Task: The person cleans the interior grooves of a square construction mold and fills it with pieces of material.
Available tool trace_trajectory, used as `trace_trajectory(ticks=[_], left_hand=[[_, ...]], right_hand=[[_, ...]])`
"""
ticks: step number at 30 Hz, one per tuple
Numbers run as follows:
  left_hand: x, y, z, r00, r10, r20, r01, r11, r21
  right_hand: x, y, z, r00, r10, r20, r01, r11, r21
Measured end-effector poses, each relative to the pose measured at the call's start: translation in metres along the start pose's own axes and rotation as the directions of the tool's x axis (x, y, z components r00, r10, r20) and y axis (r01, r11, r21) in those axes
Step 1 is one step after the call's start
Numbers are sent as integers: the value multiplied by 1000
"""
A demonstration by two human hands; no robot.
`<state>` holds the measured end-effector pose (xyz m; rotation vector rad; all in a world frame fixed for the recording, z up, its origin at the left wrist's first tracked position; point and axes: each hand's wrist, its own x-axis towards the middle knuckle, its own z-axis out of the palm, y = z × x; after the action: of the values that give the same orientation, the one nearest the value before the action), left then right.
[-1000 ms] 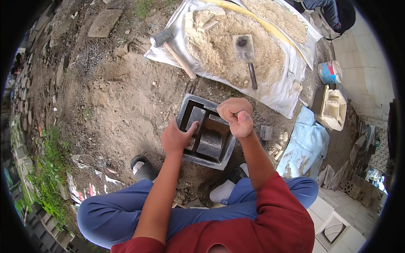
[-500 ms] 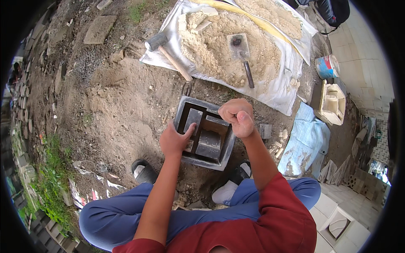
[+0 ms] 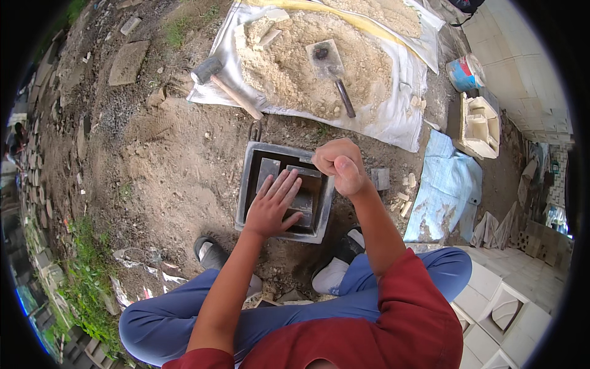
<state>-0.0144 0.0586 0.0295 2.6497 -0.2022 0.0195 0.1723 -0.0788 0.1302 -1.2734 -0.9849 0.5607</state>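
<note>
A square grey metal mould sits on the dirt between my feet, with a wire loop at its far left corner. Inside it are dark metal blocks with gaps between them. My left hand lies open and palm down over the blocks, fingers stretched forward, hiding part of the inside. At the mould's far right corner my right hand is closed in a fist, thumb on top. Whether anything is inside that fist is hidden.
Beyond the mould, a white sack sheet bears pale sandy powder, a trowel and a mallet. To the right are a small grey block, a blue sack, a pale moulded block and a bucket.
My left hand has gone from the mould's left side, thumb spread, to lying flat across the blocks. The right hand stays a fist by the far right corner. The view has shifted slightly.
</note>
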Motion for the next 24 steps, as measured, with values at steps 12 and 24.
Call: trace_trajectory(ticks=[12,24], left_hand=[[-1,-1,2,992,-64,105,53,992,110],[-1,-4,-2,997,-53,51,52,998,18]], right_hand=[[9,-41,7,999,-50,-9,50,998,24],[9,-46,10,999,-39,12,38,997,66]])
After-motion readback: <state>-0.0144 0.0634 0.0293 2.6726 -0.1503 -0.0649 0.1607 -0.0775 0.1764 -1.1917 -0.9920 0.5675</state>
